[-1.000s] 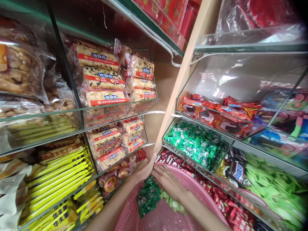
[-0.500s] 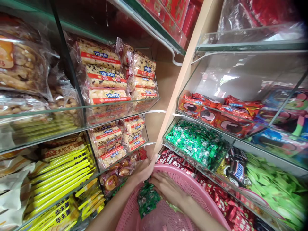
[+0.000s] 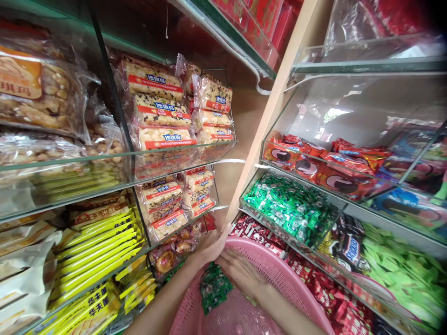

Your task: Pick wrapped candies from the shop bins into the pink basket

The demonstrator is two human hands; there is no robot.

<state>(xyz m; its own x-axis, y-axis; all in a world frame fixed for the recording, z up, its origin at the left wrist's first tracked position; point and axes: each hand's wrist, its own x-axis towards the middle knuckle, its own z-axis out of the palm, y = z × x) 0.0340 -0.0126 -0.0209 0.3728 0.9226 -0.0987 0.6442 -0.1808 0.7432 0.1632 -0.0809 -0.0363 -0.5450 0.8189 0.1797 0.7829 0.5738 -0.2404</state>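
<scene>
The pink basket [image 3: 281, 270] — rounded, finely perforated, shiny green packets [image 3: 213, 289] inside — has both hands [image 3: 211, 244] [image 3: 240, 270] by its far rim, grip unclear.

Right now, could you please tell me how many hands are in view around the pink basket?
2. The left hand is at the far rim of the pink basket; the right hand is beside it, near the green candies. No others show.

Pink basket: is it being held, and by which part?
Cannot be told: the left hand is at the far rim of the pink basket, the right hand just inside it; their undersides are hidden.
</scene>
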